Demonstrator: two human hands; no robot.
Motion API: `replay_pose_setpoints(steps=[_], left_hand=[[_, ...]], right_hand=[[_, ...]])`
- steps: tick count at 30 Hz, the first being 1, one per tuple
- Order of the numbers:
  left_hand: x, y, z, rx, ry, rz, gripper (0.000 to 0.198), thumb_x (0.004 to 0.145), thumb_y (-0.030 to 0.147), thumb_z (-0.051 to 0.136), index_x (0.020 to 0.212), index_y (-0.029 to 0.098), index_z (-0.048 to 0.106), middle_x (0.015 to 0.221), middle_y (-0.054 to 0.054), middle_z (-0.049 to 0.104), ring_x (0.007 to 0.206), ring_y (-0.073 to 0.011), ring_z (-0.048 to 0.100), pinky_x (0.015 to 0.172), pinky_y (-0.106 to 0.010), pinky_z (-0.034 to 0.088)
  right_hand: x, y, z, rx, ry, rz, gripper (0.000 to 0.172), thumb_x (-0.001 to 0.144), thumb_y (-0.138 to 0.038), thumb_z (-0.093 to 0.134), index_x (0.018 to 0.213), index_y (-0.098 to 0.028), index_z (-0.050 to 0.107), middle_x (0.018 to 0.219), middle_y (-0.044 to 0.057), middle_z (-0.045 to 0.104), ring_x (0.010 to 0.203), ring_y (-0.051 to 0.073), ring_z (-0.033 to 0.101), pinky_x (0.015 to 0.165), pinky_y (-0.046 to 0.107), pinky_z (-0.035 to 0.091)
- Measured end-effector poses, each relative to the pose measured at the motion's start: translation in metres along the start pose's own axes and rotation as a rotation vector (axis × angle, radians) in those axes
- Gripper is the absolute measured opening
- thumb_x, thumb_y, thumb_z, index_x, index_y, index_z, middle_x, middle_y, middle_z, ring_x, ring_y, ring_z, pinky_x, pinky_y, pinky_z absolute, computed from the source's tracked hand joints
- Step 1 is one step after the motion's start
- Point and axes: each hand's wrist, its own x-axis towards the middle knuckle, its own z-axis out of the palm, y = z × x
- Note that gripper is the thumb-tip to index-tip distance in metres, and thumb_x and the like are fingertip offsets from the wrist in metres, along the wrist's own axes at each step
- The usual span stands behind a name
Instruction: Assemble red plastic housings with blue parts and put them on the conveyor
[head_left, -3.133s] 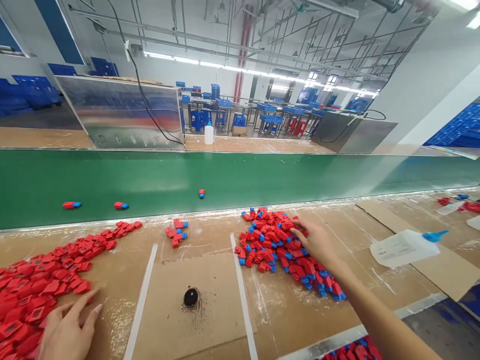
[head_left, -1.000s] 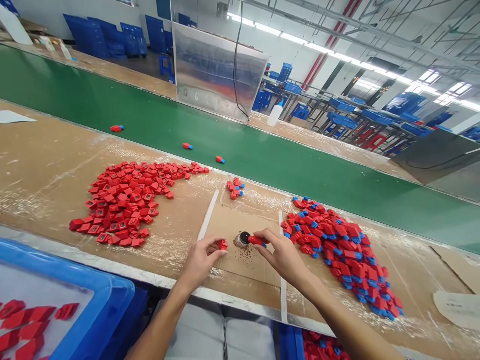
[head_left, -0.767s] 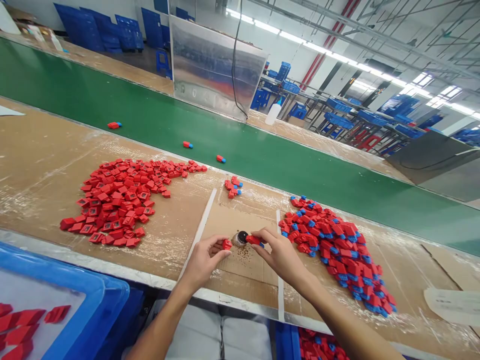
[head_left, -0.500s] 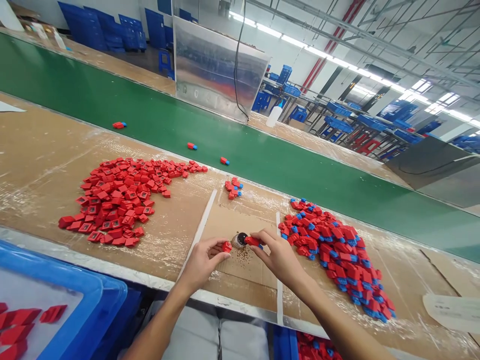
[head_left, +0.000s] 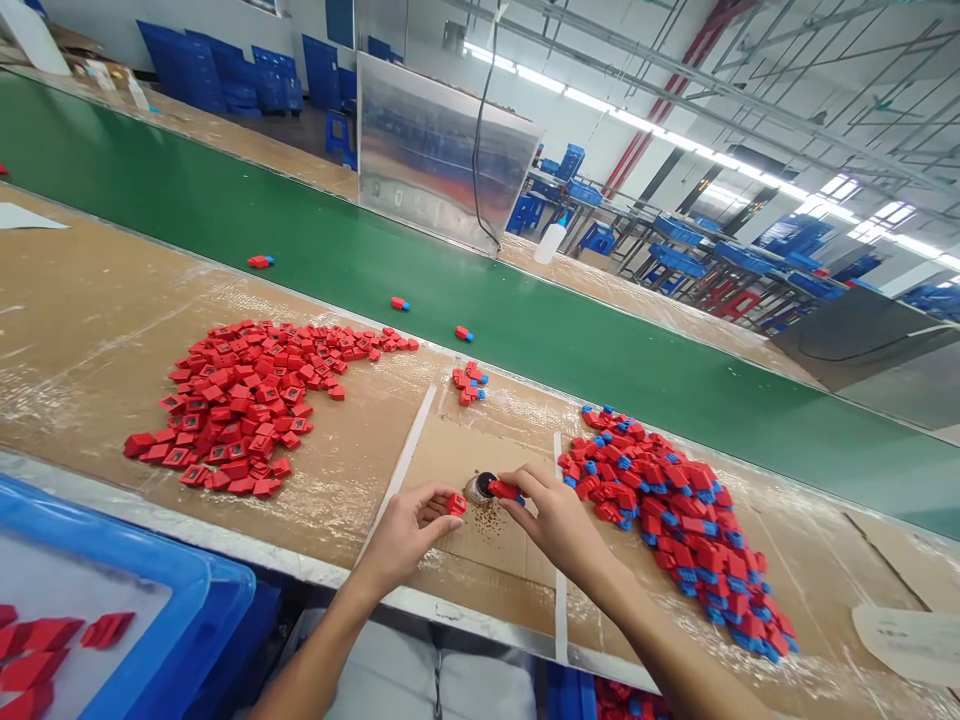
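Note:
In my left hand [head_left: 411, 530], a small red plastic block [head_left: 456, 504] is pinched between thumb and fingers. My right hand [head_left: 551, 510] grips a red-and-blue plastic piece [head_left: 505, 490], its red end against a small round jar with a black top [head_left: 481, 487]; whether it touches the jar I cannot tell. Brown granules [head_left: 487, 520] lie scattered on the cardboard in front of the jar. Left of my hands spreads a heap of red blocks [head_left: 240, 400]. To the right lies a heap of red-and-blue pieces [head_left: 675, 510].
Behind the cardboard-covered bench runs a green conveyor belt [head_left: 600, 340] carrying several red-and-blue pieces. A small cluster of pieces [head_left: 469, 383] lies near the belt's edge. At lower left stands a blue bin [head_left: 202, 600] with red parts. A metal panel [head_left: 442, 150] rises beyond the belt.
Pieces on the belt have shifted to the right, and another red one shows at the far left edge. The view has tilted slightly. Both hands keep their holds near the jar.

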Motion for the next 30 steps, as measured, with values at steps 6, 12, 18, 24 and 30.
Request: replay_pose_setpoints(steps=[6, 12, 18, 24, 30], left_hand=[[-0.002, -0.001, 0.001, -0.073, -0.028, -0.007, 0.024, 0.079, 0.026, 0.065, 0.101, 0.017, 0.067, 0.091, -0.005, 0.070, 0.086, -0.0182, 0.063, 0.082, -0.029, 0.051], [-0.004, -0.004, 0.001, -0.079, -0.047, -0.017, 0.025, 0.079, 0.028, 0.064, 0.101, 0.016, 0.066, 0.085, -0.005, 0.067, 0.080, -0.0170, 0.060, 0.075, -0.027, 0.049], [-0.004, -0.006, -0.001, -0.126, -0.046, -0.039, 0.021, 0.078, 0.025, 0.066, 0.097, 0.017, 0.065, 0.084, -0.003, 0.066, 0.079, -0.0157, 0.059, 0.073, -0.026, 0.047], [-0.007, -0.004, -0.002, -0.157, -0.058, -0.041, 0.020, 0.078, 0.024, 0.065, 0.097, 0.017, 0.064, 0.084, -0.003, 0.064, 0.079, -0.0155, 0.058, 0.073, -0.025, 0.046], [-0.009, -0.001, -0.002, -0.215, -0.134, -0.043, 0.019, 0.081, 0.017, 0.060, 0.099, 0.017, 0.063, 0.083, -0.001, 0.061, 0.077, -0.0132, 0.055, 0.071, -0.023, 0.043]], right_hand=[[0.002, -0.001, -0.006, 0.008, 0.055, -0.015, 0.017, 0.092, -0.026, 0.054, 0.108, -0.023, 0.060, 0.098, 0.008, 0.065, 0.089, 0.022, 0.063, 0.076, 0.035, 0.052], [0.006, -0.002, -0.011, 0.030, 0.097, -0.012, 0.014, 0.093, -0.028, 0.054, 0.102, -0.022, 0.062, 0.096, 0.007, 0.065, 0.088, 0.021, 0.064, 0.076, 0.034, 0.052], [0.008, -0.004, -0.010, 0.056, 0.123, 0.020, 0.015, 0.093, -0.028, 0.053, 0.103, -0.022, 0.061, 0.096, 0.007, 0.066, 0.085, 0.020, 0.063, 0.076, 0.034, 0.050], [0.004, -0.007, -0.009, 0.109, 0.140, 0.068, 0.019, 0.092, -0.033, 0.053, 0.105, -0.022, 0.062, 0.097, 0.008, 0.067, 0.084, 0.021, 0.064, 0.075, 0.034, 0.051], [-0.007, -0.034, -0.005, 0.230, 0.128, 0.092, 0.021, 0.092, -0.033, 0.054, 0.109, -0.022, 0.060, 0.097, 0.007, 0.067, 0.082, 0.020, 0.064, 0.074, 0.032, 0.052]])
